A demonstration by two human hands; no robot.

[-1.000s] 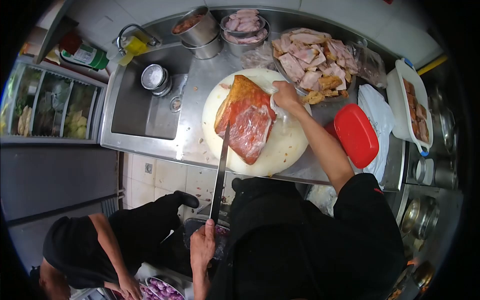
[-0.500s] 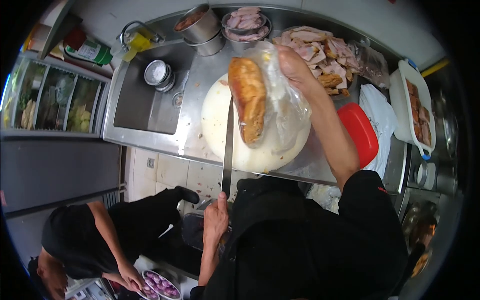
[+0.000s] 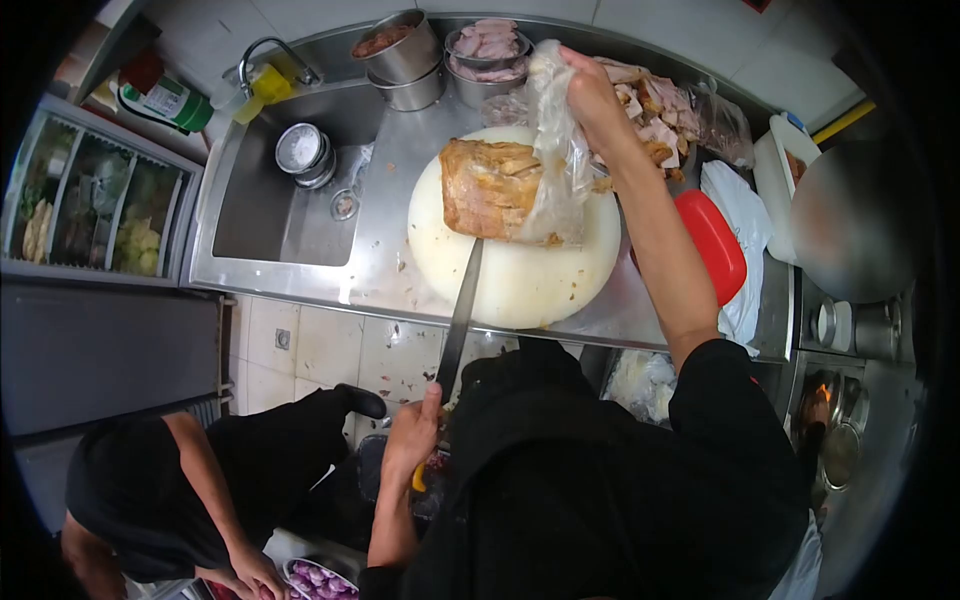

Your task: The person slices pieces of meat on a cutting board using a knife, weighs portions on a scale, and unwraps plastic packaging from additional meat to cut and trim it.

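Observation:
My left hand [image 3: 412, 432] is closed round the handle end of a long knife [image 3: 460, 322], whose blade reaches up to the lower edge of a browned slab of cooked meat [image 3: 485, 195]. The slab is partly inside a clear plastic bag [image 3: 560, 160] and shows its broad face. Above right, my right hand [image 3: 598, 100] is closed on the gathered upper part of the bag. Below the slab is a round white cutting board [image 3: 530, 290] with a few crumbs on it. I cannot tell whether the slab rests on the board.
A sink [image 3: 285, 225] holding metal cups is at left. Behind the board stand metal bowls of meat [image 3: 483, 45] and a heap of meat pieces [image 3: 660, 110]. A red lid [image 3: 705, 245] lies at right, near a blurred round object [image 3: 855, 220]. Another person [image 3: 190, 490] handles purple onions [image 3: 318, 580].
The slab has turned from its narrow side to its broad face, and my right hand has moved slightly up. The knife has tilted. A blurred round object has appeared at the right.

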